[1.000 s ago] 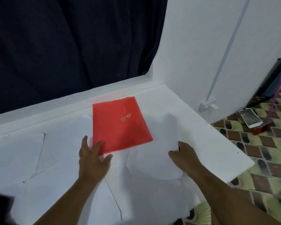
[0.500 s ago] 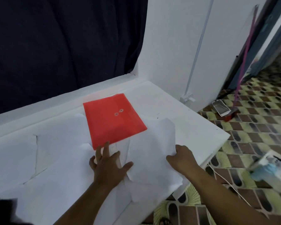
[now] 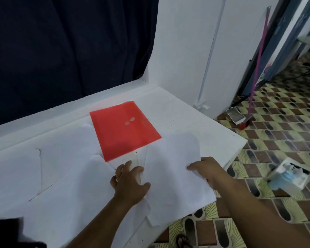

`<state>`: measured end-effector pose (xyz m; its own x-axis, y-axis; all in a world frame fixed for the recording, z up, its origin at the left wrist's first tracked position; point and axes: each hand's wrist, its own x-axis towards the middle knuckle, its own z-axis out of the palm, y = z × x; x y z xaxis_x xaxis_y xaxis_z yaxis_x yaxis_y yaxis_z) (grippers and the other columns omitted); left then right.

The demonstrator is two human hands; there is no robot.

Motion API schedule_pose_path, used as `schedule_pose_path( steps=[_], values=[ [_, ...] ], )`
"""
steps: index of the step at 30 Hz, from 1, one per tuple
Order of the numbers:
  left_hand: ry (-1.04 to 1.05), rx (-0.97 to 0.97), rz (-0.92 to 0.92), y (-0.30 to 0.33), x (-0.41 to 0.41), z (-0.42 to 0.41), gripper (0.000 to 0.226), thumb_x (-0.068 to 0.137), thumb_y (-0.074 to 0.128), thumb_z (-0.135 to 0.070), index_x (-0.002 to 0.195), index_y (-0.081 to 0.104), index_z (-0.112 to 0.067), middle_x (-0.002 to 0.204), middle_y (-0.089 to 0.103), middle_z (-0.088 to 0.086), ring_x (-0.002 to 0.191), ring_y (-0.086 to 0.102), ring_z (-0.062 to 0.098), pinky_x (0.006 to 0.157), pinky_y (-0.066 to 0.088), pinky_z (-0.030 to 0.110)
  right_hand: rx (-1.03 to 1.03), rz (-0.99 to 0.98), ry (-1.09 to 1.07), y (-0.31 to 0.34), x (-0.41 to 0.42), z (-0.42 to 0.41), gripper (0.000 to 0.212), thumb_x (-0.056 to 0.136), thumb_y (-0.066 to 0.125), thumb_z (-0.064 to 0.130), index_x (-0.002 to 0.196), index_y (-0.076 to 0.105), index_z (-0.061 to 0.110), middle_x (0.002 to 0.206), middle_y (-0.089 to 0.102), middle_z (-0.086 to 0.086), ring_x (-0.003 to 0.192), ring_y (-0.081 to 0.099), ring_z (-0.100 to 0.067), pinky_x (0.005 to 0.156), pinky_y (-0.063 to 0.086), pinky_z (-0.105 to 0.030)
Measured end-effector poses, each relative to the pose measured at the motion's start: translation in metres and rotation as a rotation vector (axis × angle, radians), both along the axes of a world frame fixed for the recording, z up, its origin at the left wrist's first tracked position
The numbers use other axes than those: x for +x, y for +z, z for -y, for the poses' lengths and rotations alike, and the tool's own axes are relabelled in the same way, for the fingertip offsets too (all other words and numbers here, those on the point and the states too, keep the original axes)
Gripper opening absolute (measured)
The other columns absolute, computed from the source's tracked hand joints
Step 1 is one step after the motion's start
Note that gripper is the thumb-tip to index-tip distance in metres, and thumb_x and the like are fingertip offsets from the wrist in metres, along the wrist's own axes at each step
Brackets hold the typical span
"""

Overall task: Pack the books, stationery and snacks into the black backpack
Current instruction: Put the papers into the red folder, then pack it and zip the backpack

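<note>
Two hands work loose white paper sheets (image 3: 175,158) at lower centre: the left hand (image 3: 130,185) presses flat with fingers spread, the right hand (image 3: 204,170) pinches a sheet's edge. Judging by this, it is still gathering — no backpack clearly in view. Next comes squaring the sheets toward the red envelope (image 3: 123,129), mid-frame on the white tabletop (image 3: 195,126). Behind hangs a dark curtain (image 3: 70,42); patterned floor tiles (image 3: 276,122) fill the right.

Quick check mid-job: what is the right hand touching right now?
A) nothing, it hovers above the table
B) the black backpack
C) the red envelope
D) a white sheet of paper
D: the right hand grips the edge of a white sheet of paper near the table's corner, while the red envelope lies untouched farther back.
</note>
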<state>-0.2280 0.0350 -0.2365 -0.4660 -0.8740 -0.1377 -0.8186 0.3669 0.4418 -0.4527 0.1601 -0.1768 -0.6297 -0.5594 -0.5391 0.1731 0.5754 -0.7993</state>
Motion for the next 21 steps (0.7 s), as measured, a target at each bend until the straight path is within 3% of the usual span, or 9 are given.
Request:
schedule_pose_path(
  steps=[3,8,10,12,15,18,21],
  values=[
    [0.008,0.013,-0.045,0.000,-0.011,-0.004,0.048,0.081,0.064,-0.064,0.124,0.058,-0.043,0.159,0.027,-0.008,0.147,0.016,0.020,0.118,0.017,0.050,-0.030,-0.068,0.102,0.023,-0.006,-0.004,0.018,0.088,0.064,0.001,0.104,0.069,0.004,0.092,0.071,-0.006,0.077,0.067,-0.022,0.056,0.049,-0.025],
    [0.070,0.064,-0.158,0.018,-0.042,0.001,0.058,0.082,0.060,-0.071,0.130,0.055,-0.038,0.148,0.047,-0.009,0.138,0.036,0.021,0.115,0.029,0.049,-0.156,-0.244,0.190,0.062,-0.012,-0.002,0.021,0.092,0.056,0.003,0.104,0.065,0.017,0.090,0.066,0.010,0.079,0.061,-0.007,0.057,0.042,-0.017],
    [0.122,0.250,-0.325,0.034,-0.054,0.006,0.070,0.078,0.058,-0.077,0.134,0.051,-0.037,0.137,0.057,-0.008,0.124,0.050,0.020,0.107,0.041,0.046,-0.222,-0.258,0.185,0.076,-0.014,-0.002,0.023,0.090,0.058,0.003,0.101,0.070,0.019,0.094,0.074,0.006,0.084,0.068,-0.012,0.064,0.049,-0.022],
    [0.208,0.550,-0.583,0.049,-0.065,0.012,0.076,0.081,0.061,-0.074,0.142,0.043,-0.031,0.132,0.055,-0.005,0.113,0.054,0.018,0.091,0.047,0.036,-0.265,-0.281,0.208,0.087,-0.020,-0.004,0.024,0.089,0.059,0.004,0.100,0.072,0.020,0.093,0.077,0.006,0.086,0.072,-0.015,0.066,0.053,-0.024],
    [0.239,0.926,-0.753,0.061,-0.080,0.027,0.081,0.079,0.068,-0.066,0.144,0.047,-0.023,0.141,0.056,0.001,0.124,0.055,0.025,0.101,0.043,0.040,-0.319,-0.282,0.250,0.103,-0.035,-0.010,0.026,0.090,0.059,0.002,0.101,0.073,0.020,0.093,0.077,0.008,0.084,0.074,-0.011,0.065,0.054,-0.022],
    [0.184,1.122,-0.917,0.075,-0.093,0.033,0.048,0.086,0.072,-0.035,0.125,0.066,-0.008,0.120,0.071,0.015,0.106,0.070,0.031,0.092,0.055,0.043,-0.380,-0.293,0.322,0.115,-0.055,-0.009,0.031,0.089,0.060,-0.002,0.105,0.071,0.023,0.099,0.077,0.008,0.089,0.074,-0.012,0.074,0.055,-0.026],
    [0.203,0.867,-1.071,0.088,-0.111,0.041,0.030,0.091,0.066,-0.003,0.121,0.067,-0.004,0.113,0.074,0.014,0.100,0.072,0.029,0.087,0.057,0.040,-0.433,-0.300,0.374,0.117,-0.076,0.006,0.043,0.085,0.063,-0.007,0.108,0.068,0.030,0.102,0.076,0.013,0.093,0.072,-0.007,0.082,0.054,-0.029]
  ],
)
